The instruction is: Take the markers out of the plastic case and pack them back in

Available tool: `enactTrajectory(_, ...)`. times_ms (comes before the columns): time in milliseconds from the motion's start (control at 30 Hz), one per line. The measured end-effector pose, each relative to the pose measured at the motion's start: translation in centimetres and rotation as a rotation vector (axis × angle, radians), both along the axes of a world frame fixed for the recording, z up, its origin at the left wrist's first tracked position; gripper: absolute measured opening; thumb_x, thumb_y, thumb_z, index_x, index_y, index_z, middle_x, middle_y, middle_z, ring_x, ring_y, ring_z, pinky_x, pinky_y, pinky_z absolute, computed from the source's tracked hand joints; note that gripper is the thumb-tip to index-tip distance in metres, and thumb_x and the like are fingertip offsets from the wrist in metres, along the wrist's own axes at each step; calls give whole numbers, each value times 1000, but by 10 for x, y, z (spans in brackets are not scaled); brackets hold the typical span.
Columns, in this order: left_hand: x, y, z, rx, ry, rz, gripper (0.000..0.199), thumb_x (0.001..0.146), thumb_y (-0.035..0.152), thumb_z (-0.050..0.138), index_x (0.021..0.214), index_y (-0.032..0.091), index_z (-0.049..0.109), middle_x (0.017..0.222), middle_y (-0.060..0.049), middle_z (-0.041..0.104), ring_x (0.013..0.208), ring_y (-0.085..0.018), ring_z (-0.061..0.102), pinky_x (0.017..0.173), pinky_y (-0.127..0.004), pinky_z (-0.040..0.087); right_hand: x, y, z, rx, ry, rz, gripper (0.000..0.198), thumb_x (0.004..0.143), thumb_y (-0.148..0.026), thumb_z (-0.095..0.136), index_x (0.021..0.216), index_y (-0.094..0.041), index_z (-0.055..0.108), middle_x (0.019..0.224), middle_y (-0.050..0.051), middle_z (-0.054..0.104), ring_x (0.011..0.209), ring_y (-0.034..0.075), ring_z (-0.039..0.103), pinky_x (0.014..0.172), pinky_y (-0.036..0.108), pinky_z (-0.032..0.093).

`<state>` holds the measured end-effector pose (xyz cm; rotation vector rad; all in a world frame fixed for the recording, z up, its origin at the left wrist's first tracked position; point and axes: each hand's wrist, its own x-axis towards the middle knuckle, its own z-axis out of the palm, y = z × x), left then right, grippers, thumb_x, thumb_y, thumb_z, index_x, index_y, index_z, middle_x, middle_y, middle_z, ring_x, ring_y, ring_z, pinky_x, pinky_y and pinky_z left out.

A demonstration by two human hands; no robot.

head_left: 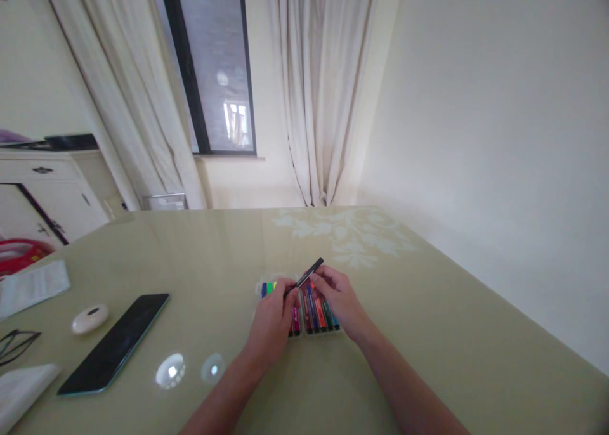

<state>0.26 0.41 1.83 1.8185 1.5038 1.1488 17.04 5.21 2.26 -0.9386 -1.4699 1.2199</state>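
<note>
A black marker pen (310, 273) is held at a slant above an opened clear plastic case (302, 335). My left hand (273, 318) pinches its lower end, and the fingers of my right hand (341, 298) are closed around its upper part. In the case below lie several coloured markers (320, 313) side by side, among them red, purple, orange and green ones. Blue, green and yellow markers (269, 288) show at the left, beyond my left hand. Both hands hide part of the case and its markers.
A dark phone or tablet (117, 343) lies on the glossy table (214, 251) at the left. Near it are a small white rounded device (90, 319), eyeglasses (16, 346), a white object (23, 394) and a folded cloth or paper (35, 288). A wall (499, 168) borders the right side.
</note>
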Motion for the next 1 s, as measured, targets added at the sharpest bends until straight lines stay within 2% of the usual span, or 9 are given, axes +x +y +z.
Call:
enactTrajectory(233, -1, -1, -2, 15, -10, -13, 26, 103, 42, 43, 108, 23, 59, 98, -6, 74, 88, -24, 69, 79, -36, 51, -4, -4, 3, -140, 219, 41, 40, 81, -52, 77, 107, -20, 74, 90, 4, 73, 75, 16, 63, 70, 28, 47)
enactTrajectory(367, 4, -4, -11, 114, 98, -45, 25, 103, 37, 48, 119, 23, 60, 113, -7, 73, 102, -24, 68, 90, -39, 53, 3, 2, 5, -114, 247, -50, 43, 82, -53, 75, 108, -19, 74, 94, 7, 75, 77, 18, 66, 71, 29, 49)
enactTrajectory(500, 15, -11, -20, 266, 426, -237, 38, 99, 34, 59, 135, 24, 57, 136, -9, 66, 125, -28, 59, 108, -47, 46, 34, 19, 6, -1, -10, -261, 42, 81, -52, 71, 101, -16, 77, 80, 6, 73, 68, 17, 63, 62, 28, 47)
enactTrajectory(600, 23, -15, -27, 284, 594, -355, 50, 97, 33, 63, 145, 25, 51, 149, -7, 57, 135, -29, 53, 113, -49, 42, 59, 29, -1, -58, -270, -229, 31, 82, -44, 66, 89, -16, 78, 77, 6, 74, 66, 17, 63, 59, 27, 46)
enactTrajectory(700, 28, -14, -33, 274, 663, -352, 48, 100, 28, 58, 147, 28, 50, 151, -5, 56, 135, -26, 53, 113, -48, 42, 66, 33, -11, -104, -463, -176, 23, 82, -35, 64, 80, -17, 77, 68, 3, 71, 62, 17, 64, 56, 25, 45)
enactTrajectory(800, 28, -12, -35, 280, 702, -338, 49, 102, 23, 54, 149, 29, 48, 150, -5, 57, 133, -25, 54, 111, -47, 44, 62, 33, -18, -102, -601, -206, 17, 83, -29, 66, 76, -17, 76, 61, 2, 69, 59, 16, 65, 57, 25, 45)
enactTrajectory(900, 27, -12, -34, 292, 726, -346, 48, 101, 27, 56, 149, 33, 49, 149, -5, 57, 133, -27, 53, 110, -48, 44, 56, 32, -20, -92, -693, -273, 7, 80, -21, 72, 85, -17, 75, 64, 1, 70, 59, 14, 66, 60, 24, 46)
enactTrajectory(1000, 27, -13, -33, 292, 720, -343, 46, 101, 35, 58, 146, 35, 51, 149, -4, 56, 135, -29, 51, 111, -50, 43, 54, 31, -21, -112, -733, -341, 13, 79, -18, 75, 92, -16, 72, 70, 1, 71, 55, 12, 64, 57, 23, 45)
